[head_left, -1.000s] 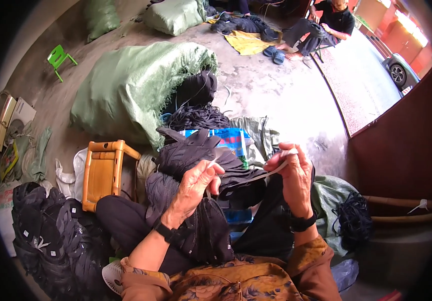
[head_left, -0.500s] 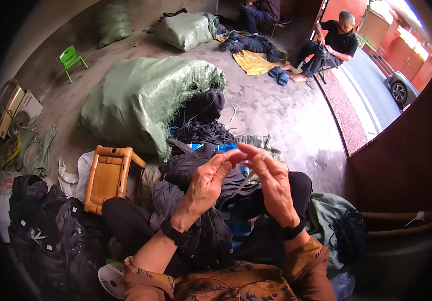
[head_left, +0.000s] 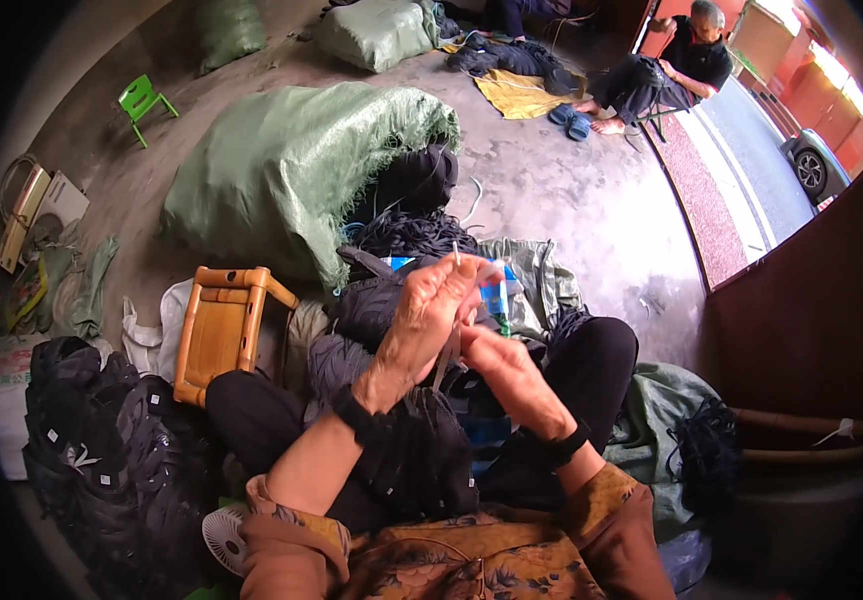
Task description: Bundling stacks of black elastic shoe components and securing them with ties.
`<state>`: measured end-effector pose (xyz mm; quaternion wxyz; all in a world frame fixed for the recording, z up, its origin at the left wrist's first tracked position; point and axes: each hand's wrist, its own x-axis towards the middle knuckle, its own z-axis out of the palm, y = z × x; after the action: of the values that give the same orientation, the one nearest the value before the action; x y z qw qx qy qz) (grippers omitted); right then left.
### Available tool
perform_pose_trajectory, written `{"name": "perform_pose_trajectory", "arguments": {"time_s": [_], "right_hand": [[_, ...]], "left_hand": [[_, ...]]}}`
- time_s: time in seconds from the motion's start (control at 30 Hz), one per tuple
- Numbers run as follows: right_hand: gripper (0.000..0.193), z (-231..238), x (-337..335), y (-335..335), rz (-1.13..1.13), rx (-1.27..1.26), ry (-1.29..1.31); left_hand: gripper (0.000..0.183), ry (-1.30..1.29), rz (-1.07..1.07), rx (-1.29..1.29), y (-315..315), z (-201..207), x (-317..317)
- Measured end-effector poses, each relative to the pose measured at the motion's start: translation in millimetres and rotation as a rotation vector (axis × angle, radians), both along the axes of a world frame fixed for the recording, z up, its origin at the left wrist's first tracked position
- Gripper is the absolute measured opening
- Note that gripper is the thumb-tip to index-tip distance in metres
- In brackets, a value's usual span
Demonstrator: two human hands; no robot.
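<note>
Above my lap, the fingers of my left hand are pinched around a thin pale strip. The strip hangs down between my hands, and a thin light end pokes up past the left fingertips. Just below and to the right, my right hand is closed, its fingertips against the same strip close to the left fingers. Exactly how the strip runs inside the fingers is hidden. Dark fabric pieces lie across my lap under both hands, and a black cord heap rests beyond them.
A large green woven sack lies ahead, open toward dark goods. To the left are a bamboo stool, a black fabric pile and a small white fan. Another person sits by the doorway at far right.
My left hand has risen slightly and turned, while my right hand has dropped below it, toward me. The strip now hangs more upright. My view has shifted a little.
</note>
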<state>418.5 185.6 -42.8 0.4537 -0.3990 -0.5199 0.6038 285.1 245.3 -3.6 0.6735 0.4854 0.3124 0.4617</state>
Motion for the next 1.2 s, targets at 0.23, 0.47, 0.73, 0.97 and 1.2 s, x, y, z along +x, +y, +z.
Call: {"name": "perform_pose_trajectory", "arguments": {"time_s": [0.23,0.47,0.73,0.97,1.2], "right_hand": [[0.029,-29.8,22.8,24.0,-0.246,-0.094,0.163],[0.031,-29.6,16.6,34.4,-0.241,-0.058,0.051],[0.023,-76.8,24.9,32.5,-0.484,-0.372,0.361],[0.018,-158.8,-4.4,-0.9,-0.584,-0.933,0.423],[0.019,-151.4,0.3,-25.0,-0.624,-0.903,0.341]], "left_hand": [[0.028,0.948,0.335,1.321,6.7,-11.7,-13.5],[0.039,1.413,-0.486,2.062,-13.4,-100.1,-23.1],[0.018,1.650,-0.264,2.104,-7.2,-122.6,-9.1],[0.031,0.866,-0.469,0.224,-2.5,-123.1,-18.1],[0.028,0.100,-0.155,-0.632,-14.0,-152.0,-41.9]]}}
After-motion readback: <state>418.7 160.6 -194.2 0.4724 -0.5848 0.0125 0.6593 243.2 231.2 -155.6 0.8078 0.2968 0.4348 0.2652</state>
